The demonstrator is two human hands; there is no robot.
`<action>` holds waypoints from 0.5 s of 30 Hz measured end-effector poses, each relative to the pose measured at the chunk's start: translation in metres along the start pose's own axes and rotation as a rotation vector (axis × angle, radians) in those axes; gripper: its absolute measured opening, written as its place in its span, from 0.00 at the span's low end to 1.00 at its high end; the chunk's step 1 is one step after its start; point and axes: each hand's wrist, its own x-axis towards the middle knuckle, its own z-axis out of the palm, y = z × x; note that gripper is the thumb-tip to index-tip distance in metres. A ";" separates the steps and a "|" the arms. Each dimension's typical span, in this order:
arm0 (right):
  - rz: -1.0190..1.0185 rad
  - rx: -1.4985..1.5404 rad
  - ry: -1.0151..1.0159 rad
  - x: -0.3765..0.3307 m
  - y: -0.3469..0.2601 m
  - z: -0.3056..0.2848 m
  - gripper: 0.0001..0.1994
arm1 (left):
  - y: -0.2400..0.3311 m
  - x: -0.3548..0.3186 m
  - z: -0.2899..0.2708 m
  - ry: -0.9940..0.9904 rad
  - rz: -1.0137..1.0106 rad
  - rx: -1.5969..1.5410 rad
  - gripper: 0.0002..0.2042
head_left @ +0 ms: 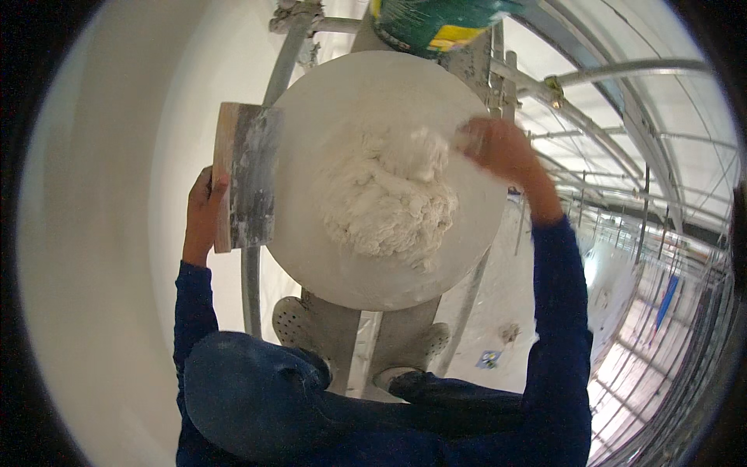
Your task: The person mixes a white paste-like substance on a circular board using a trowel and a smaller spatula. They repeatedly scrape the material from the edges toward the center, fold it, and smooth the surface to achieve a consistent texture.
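Observation:
A mound of wet, lumpy white plaster (389, 206) lies on a round white board (311, 265) in front of me. My left hand (204, 204), at the board's left edge, grips a wide-bladed spatula by its wooden back. The spatula (253, 175) stands upright, its grey blade smeared with plaster and overlapping the board's rim. My right hand (498, 148) is over the right side of the board, beside the mound. Its fingers are curled and blurred by motion; what they hold is hard to make out against the white.
A dark green bucket (436, 27) with a yellow patch stands beyond the board on grey planks (338, 335). Metal scaffold tubes (289, 66) run behind and to the right. A smooth pale wall (101, 233) rises at left. My feet in perforated shoes (294, 323) are below the board.

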 end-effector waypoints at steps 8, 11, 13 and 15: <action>0.040 -0.327 0.180 -0.024 -0.042 -0.058 0.13 | 0.001 0.000 0.024 -0.055 0.041 0.044 0.21; -0.028 -0.478 0.408 0.048 -0.005 -0.041 0.10 | 0.007 -0.005 0.030 -0.063 0.026 0.026 0.22; -0.033 -0.458 0.472 0.103 -0.004 -0.016 0.09 | 0.009 -0.012 0.030 -0.041 0.012 0.027 0.22; -0.044 -0.485 0.429 0.132 -0.013 0.007 0.09 | 0.007 -0.014 0.027 -0.023 0.049 0.046 0.22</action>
